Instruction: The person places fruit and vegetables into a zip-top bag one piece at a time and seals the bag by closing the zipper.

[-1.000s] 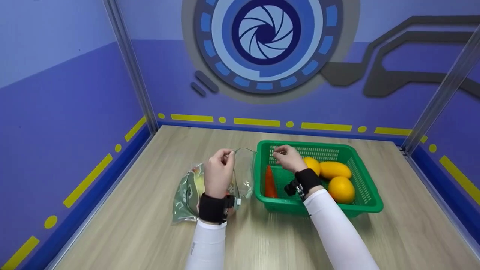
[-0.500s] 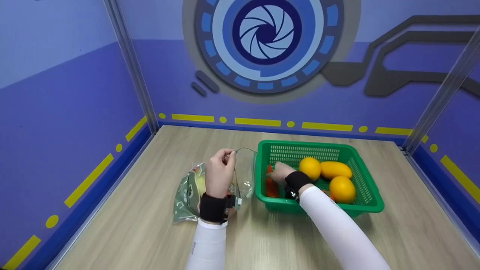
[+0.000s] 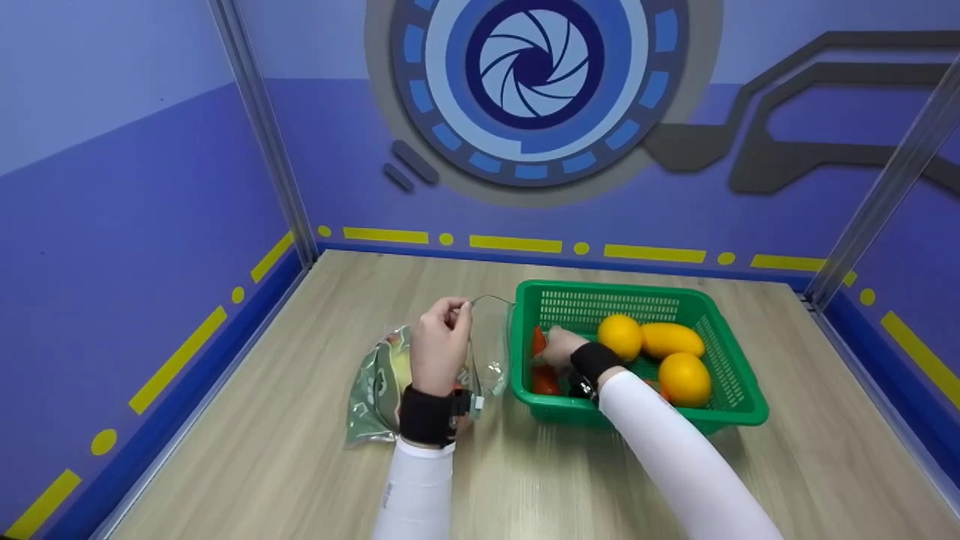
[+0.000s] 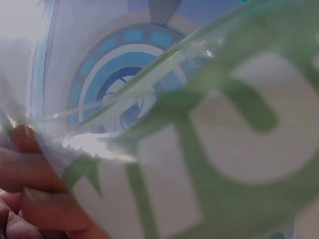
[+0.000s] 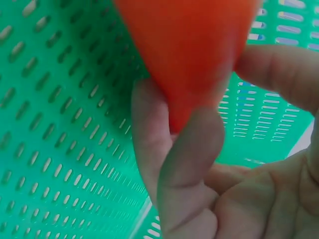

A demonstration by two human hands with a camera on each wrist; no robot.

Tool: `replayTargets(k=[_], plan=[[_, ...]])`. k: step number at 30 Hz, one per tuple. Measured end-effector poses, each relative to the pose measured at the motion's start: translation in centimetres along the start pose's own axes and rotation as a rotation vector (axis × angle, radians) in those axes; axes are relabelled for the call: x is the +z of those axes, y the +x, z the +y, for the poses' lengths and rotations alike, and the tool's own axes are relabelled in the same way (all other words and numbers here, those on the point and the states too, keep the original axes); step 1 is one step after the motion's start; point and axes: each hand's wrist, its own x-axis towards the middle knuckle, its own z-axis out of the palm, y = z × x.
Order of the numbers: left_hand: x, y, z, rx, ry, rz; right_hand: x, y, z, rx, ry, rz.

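My left hand (image 3: 441, 346) pinches the edge of a clear plastic zip bag (image 3: 375, 405) with green print, holding its mouth up and open. In the left wrist view the bag's printed wall (image 4: 164, 174) fills much of the picture, with the fingers (image 4: 45, 199) at its edge. My right hand (image 3: 561, 348) is inside the green basket (image 3: 637, 415), its thumb and fingers round the narrow end of a carrot (image 3: 545, 381). The right wrist view shows the orange carrot (image 5: 192, 55) between thumb and curled fingers, beside the slotted basket wall.
Further right in the basket lie two round orange fruits, one at the back (image 3: 621, 337) and one in front (image 3: 685, 380), plus a yellow mango (image 3: 672, 341). Basket and bag stand side by side on a wooden table (image 3: 300, 465), walled in by blue panels (image 3: 525, 210).
My right hand has come down and left from above the basket onto the carrot, and has taken hold of it; the carrot has shifted slightly. The left hand and bag have barely moved.
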Motion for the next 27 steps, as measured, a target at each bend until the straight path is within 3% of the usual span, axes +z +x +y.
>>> replayTargets(k=[14,22,27], plan=[[0.0,0.0,-0.1,0.010,0.000,0.001,-0.3,-0.1,0.0,-0.001,0.108,0.066],[0.1,0.0,-0.2,0.051,0.008,0.017,-0.9,-0.7,-0.3,-0.049,0.195,0.132],[0.0,0.0,-0.2,0.044,0.006,0.019,-1.3,-1.0,-0.5,-0.075,0.275,0.169]])
